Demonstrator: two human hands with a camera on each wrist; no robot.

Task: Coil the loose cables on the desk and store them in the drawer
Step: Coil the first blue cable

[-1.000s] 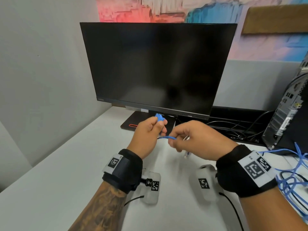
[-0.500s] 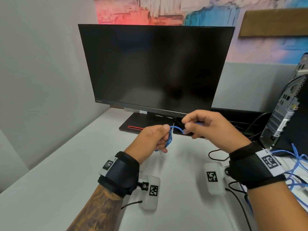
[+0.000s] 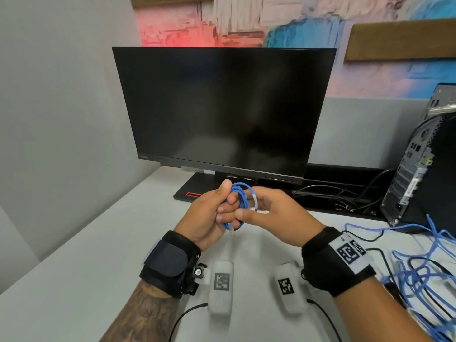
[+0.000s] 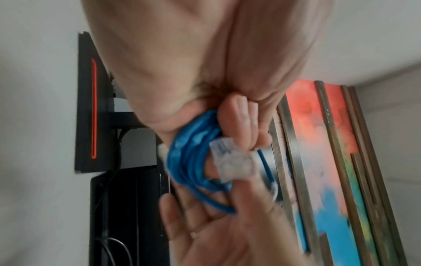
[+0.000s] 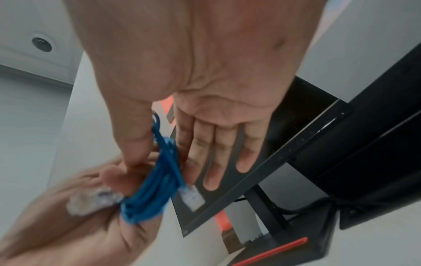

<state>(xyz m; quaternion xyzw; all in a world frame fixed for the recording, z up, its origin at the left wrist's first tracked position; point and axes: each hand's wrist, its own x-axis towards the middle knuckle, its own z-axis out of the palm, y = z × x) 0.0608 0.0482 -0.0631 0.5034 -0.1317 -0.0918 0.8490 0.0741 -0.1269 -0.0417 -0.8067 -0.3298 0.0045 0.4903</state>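
A blue network cable (image 3: 243,193) is wound into a small coil and held above the desk in front of the monitor. My left hand (image 3: 225,203) grips one side of the coil (image 4: 189,156) with curled fingers (image 4: 241,124). My right hand (image 3: 246,209) pinches the other side of the coil (image 5: 157,180) between thumb and index finger, with the other fingers (image 5: 246,153) straight. A white tag (image 3: 256,201) sits on the coil. A clear plug (image 3: 231,231) hangs below it. No drawer shows in any view.
A black monitor (image 3: 222,107) stands just behind the hands, and a computer tower (image 3: 424,169) at the right. A tangle of loose blue and black cables (image 3: 424,275) lies at the desk's right edge. More black cables (image 3: 333,193) run behind the monitor. The white desk (image 3: 86,267) stretches to the left.
My right hand carried a strand up and over the left hand, then came back down to the bundle. The loose end is now wound into the coil between both hands.
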